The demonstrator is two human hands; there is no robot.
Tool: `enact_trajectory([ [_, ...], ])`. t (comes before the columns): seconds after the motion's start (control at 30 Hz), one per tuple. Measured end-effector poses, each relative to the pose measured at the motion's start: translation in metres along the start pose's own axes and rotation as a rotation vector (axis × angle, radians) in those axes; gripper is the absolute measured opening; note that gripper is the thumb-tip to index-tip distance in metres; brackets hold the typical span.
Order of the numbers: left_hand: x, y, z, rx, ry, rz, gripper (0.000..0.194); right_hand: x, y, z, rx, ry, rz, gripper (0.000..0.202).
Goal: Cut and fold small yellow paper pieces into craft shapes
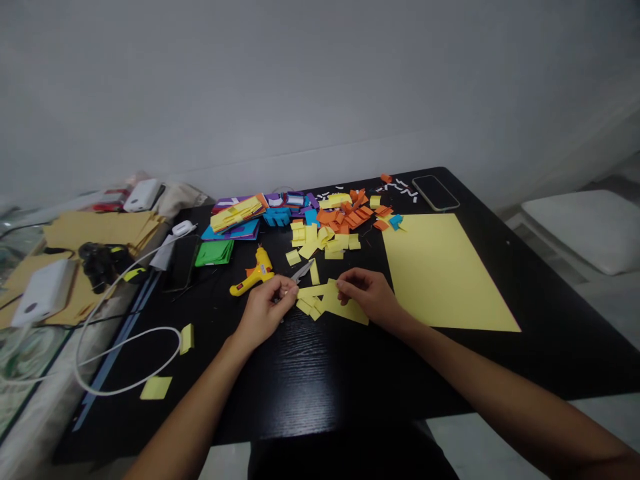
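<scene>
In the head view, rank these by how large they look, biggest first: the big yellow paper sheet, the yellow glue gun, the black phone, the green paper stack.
1. Big yellow paper sheet, clearly largest.
2. Yellow glue gun, black phone and green paper stack look much alike. The phone lies farther from the camera, so I would not rank these three.

No words, brands or numbers can be read anywhere on the table (320, 373). The yellow glue gun (254, 273) carries a small red label on its body, but it is too small and blurred to make out. The dark phone (435, 192) at the far right lies with a blank screen, and the white boxes (44, 291) at the left show no legible print.
</scene>
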State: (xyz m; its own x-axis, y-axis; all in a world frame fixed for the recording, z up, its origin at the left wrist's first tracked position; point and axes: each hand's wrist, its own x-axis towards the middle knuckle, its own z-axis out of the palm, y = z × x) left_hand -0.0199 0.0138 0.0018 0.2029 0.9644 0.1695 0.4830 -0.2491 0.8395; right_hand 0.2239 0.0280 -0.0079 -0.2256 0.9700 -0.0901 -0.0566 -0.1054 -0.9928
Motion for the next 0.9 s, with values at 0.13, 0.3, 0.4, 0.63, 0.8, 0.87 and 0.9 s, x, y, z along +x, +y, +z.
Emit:
enact_trajectory([
  [0.13,0.000,0.000,0.001,-0.011,0.003,-0.001,0.023,0.001,0.000,0.001,0.037,0.004,-0.003,0.036],
  [0.3,-0.002,0.003,0.004,0.044,-0.033,0.064,0.018,-0.003,0.003,0.005,0.065,-0.062,0.032,0.039],
  [0.4,-0.004,0.008,0.009,0.056,-0.087,0.102,0.016,-0.008,0.002,0.008,-0.022,-0.176,0.041,0.032],
  [0.63,-0.012,0.016,0.022,0.064,-0.214,0.195,0.011,-0.017,-0.003,0.013,-0.135,-0.230,-0.014,0.014],
  [0.8,-0.010,0.014,0.018,0.061,-0.187,0.171,0.011,-0.012,0.000,0.009,-0.094,-0.221,0.038,0.014],
  [0.87,-0.007,0.011,0.013,0.051,-0.144,0.136,0.012,-0.008,0.001,0.005,-0.071,-0.210,0.044,0.017],
  [0.9,-0.006,0.009,0.010,0.043,-0.118,0.114,0.013,-0.006,0.001,0.003,-0.056,-0.199,0.043,0.019],
])
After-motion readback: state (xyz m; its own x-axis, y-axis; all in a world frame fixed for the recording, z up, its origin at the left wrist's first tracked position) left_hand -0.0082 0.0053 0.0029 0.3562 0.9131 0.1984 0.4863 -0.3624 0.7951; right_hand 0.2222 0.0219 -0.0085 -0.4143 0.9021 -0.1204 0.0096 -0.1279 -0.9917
